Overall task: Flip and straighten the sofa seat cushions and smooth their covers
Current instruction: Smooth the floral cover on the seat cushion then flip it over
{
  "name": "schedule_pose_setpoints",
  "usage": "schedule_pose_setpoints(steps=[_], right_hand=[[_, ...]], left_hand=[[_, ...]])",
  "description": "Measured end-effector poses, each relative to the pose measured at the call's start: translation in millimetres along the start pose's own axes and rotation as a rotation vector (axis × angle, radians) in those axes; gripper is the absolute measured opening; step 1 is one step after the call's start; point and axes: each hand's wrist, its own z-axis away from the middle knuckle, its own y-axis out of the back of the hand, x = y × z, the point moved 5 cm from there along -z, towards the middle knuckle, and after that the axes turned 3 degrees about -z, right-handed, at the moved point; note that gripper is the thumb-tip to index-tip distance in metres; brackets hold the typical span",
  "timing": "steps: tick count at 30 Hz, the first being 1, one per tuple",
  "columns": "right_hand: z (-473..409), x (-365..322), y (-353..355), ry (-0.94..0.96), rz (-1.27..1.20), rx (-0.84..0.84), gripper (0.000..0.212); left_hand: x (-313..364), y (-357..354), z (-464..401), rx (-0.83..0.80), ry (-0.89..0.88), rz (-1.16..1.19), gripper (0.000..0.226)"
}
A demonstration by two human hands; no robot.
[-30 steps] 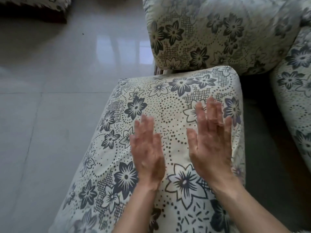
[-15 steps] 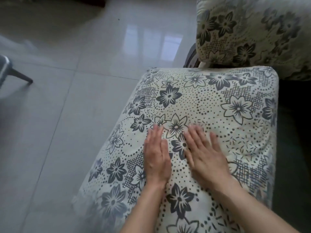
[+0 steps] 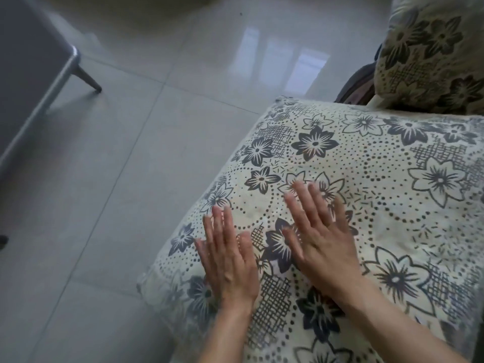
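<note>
1. The cushion, cream with dark flowers, lies flat on the sofa seat, its near-left corner jutting over the tiled floor.
2. The left hand lies flat, palm down, fingers straight and together, near the cushion's left edge, gripping nothing.
3. The right hand lies just beside it, also flat with fingers extended, gripping nothing.
4. A patterned armrest stands beyond the cushion.
5. A grey table stands at far left.
</note>
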Motion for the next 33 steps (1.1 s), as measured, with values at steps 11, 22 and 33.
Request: schedule_pose_setpoints(steps=[11, 22, 33], right_hand=[[-12.5, -56.6, -16.3, 0.183, 0.009, -0.021, 0.059], [-25.1, -87.3, -59.2, 0.259, 0.041, -0.173, 0.061], [-62.9, -75.5, -67.4, 0.201, 0.043, -0.170, 0.064]], left_hand=[[-59.6, 12.0, -2.4, 0.042, 0.190, -0.045, 0.068], [-94.5, 8.7, -23.8, -0.037, 0.180, -0.126, 0.066], [-83.2, 6.3, -46.6, -0.085, 0.096, -0.177, 0.063]])
